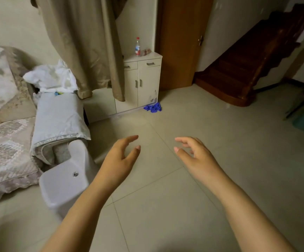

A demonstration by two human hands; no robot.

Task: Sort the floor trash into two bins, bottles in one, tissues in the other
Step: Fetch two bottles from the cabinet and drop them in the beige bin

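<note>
Both hands hover empty above the tiled floor (165,206), left hand (119,157) and right hand (195,157) with fingers loosely spread; a bottle (137,46) stands upright on the white cabinet (143,82); blue crumpled material (153,107) lies at the cabinet's foot.

Bottle (137,46) label seems too blurred to read.

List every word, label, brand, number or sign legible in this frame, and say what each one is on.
No text can be read.
Bottle on the white cabinet: it has a red and blue label, but the print is too small and blurred to read.
Small packet beside the bottle: too blurred to read.
Nothing else carries visible lettering, neither the blue crumpled item on the floor nor the grey stool.
</note>
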